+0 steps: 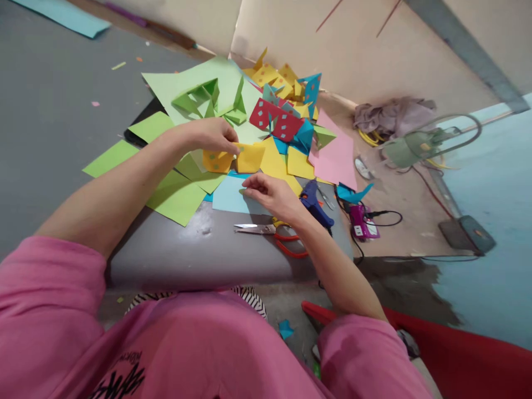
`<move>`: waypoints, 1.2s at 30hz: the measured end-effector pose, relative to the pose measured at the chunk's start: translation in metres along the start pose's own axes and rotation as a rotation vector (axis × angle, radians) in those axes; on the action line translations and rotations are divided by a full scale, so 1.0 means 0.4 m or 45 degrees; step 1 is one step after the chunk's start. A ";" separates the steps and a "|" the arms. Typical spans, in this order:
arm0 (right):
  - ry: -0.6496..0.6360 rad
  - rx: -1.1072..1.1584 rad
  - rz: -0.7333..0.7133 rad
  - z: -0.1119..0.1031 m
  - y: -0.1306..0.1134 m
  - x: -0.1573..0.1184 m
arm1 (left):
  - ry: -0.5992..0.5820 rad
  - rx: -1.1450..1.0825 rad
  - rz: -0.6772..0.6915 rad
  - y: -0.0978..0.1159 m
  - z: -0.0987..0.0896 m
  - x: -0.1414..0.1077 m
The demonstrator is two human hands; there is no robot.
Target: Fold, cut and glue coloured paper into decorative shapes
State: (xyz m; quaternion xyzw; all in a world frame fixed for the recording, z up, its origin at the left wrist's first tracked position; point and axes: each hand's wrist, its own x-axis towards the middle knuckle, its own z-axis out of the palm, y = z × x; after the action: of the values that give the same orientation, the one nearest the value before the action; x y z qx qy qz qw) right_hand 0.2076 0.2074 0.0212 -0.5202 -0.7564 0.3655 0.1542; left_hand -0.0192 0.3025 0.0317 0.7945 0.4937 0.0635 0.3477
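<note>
My left hand (218, 136) pinches the top middle of a yellow folded paper piece (250, 158), whose left part carries small orange squares. Just below and to the right, my right hand (268, 193) has thumb and forefinger pressed together over a light blue sheet (228, 195); a tiny greenish bit shows at the fingertips, too small to name. Scissors (260, 228) with red and yellow handles lie below my right hand. Beside my right wrist is a dark blue glue gun (315, 205). Green sheets (177, 197) lie under and below my left forearm.
Behind my hands are folded green pieces (203, 97), a red dotted piece (276, 119) and a heap of yellow and blue dotted pieces. Pink paper (332, 152) lies to the right, near a purple power socket (363, 223) with cables. A wall stands behind the table.
</note>
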 end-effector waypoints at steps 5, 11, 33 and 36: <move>0.188 -0.210 -0.016 0.000 0.017 0.010 | -0.003 0.007 -0.036 0.008 -0.001 -0.004; 0.239 -0.351 -0.051 -0.004 0.041 0.005 | 0.002 0.058 -0.038 0.007 0.000 -0.004; 0.495 -0.090 -0.251 -0.008 0.056 0.060 | -0.029 0.139 -0.049 -0.005 0.003 0.008; 0.509 -0.073 -0.223 -0.007 0.056 0.071 | -0.034 0.134 -0.040 -0.003 0.003 0.008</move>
State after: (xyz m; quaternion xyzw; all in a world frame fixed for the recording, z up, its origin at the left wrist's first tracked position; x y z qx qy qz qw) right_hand 0.2127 0.2385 0.0032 -0.5189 -0.7630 0.2187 0.3174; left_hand -0.0180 0.3050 0.0294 0.8047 0.5040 0.0212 0.3129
